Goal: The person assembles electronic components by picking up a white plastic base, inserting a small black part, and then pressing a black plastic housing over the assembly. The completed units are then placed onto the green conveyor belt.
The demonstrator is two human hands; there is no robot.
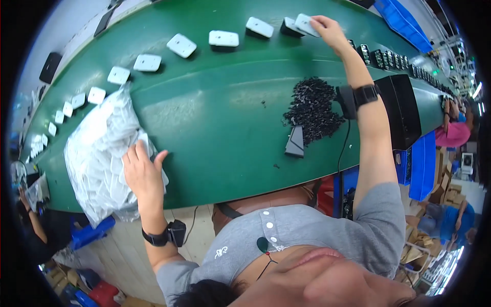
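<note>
My right hand [331,34] reaches to the far side of the green table and pinches the edge of a white rounded plastic cover [305,23]. That cover overlaps a dark block with a white top [291,27]; whether it touches it, I cannot tell. My left hand [142,166] lies on a clear plastic bag [97,138] full of loose white covers, fingers stretched and thumb apart. A white cover shows beside its fingertips. Along the far edge runs a curved row of white-topped units, among them one nearest the middle [223,39].
A heap of small black parts [314,107] lies on the green table [220,133], with a grey wedge-shaped block [295,142] beside it. Right of my forearm stands a black bin [401,110]. Dark units [391,60] line the far right, near a blue tray [404,23]. Other people work at both sides.
</note>
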